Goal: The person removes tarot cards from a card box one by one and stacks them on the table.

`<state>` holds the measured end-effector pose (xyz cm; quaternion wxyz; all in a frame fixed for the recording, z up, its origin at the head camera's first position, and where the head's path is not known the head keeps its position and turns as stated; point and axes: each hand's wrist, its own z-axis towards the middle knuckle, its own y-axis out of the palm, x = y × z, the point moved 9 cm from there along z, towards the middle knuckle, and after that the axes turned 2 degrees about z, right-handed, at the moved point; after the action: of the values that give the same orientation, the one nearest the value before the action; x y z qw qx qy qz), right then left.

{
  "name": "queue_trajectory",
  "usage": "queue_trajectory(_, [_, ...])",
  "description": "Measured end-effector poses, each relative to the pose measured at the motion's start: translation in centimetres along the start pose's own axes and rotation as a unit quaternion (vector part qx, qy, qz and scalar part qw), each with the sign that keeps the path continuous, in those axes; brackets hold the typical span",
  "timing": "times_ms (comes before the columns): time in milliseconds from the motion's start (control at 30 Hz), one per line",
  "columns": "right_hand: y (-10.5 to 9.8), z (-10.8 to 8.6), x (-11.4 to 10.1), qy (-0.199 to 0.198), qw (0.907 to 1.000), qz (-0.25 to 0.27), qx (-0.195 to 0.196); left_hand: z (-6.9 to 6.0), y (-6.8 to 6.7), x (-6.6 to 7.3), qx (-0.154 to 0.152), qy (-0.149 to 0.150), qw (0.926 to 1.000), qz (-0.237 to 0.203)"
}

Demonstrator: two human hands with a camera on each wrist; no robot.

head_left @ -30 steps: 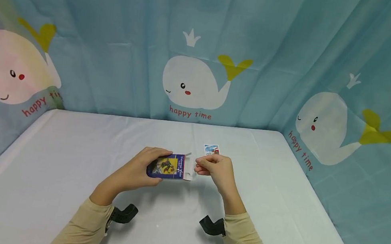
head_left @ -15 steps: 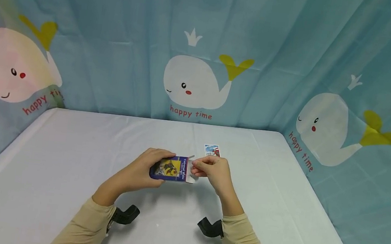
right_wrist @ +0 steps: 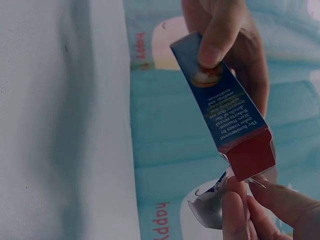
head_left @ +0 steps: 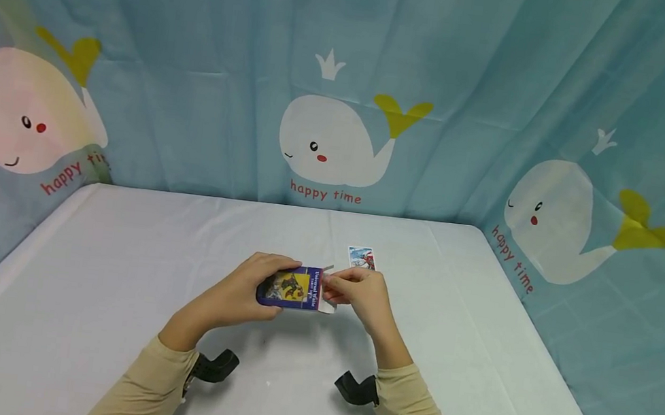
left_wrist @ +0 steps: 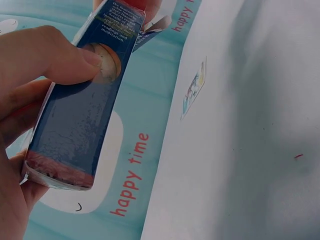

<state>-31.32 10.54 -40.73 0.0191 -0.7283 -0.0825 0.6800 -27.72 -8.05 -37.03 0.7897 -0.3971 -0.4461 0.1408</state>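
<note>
**Left hand [head_left: 243, 290] and right hand [head_left: 362, 293] meeting at one tarot box [head_left: 289, 288]**

I am watching two hands sharing one dark blue box above the white surface [head_left: 113, 292]. The left fingers are grasping it across its long edges. The right fingers are pinching a white flap [head_left: 327, 307] at its open end, though they are covering the exact contact, and I am not managing to count the flaps.

One picture card [head_left: 362, 257] is lying on the surface beyond the right hand, which is hiding its near edge in the head view.

I am also counting two black wrist mounts [head_left: 217, 365], two beige sleeves [head_left: 146, 381] running out of frame, and three printed whales [head_left: 334, 142] on the blue curtain [head_left: 195, 116]; the left whale's lettering is disappearing into a fold. The left wrist view is clipping the box's open end, and the right wrist view is cropping the right hand.
</note>
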Motion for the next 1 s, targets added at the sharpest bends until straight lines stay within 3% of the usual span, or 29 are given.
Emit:
queue_trajectory(400, [-0.08, -0.04, -0.16, -0.011, 0.9998, -0.01, 0.014, -0.03, -0.09, 0.39, 0.004, 0.009, 0.9999, 0.005])
queue_trajectory(1000, [-0.25, -0.11, -0.11, 0.005, 0.9998, -0.012, 0.015, -0.01, -0.03, 0.55, -0.001, 0.009, 0.9999, 0.006])
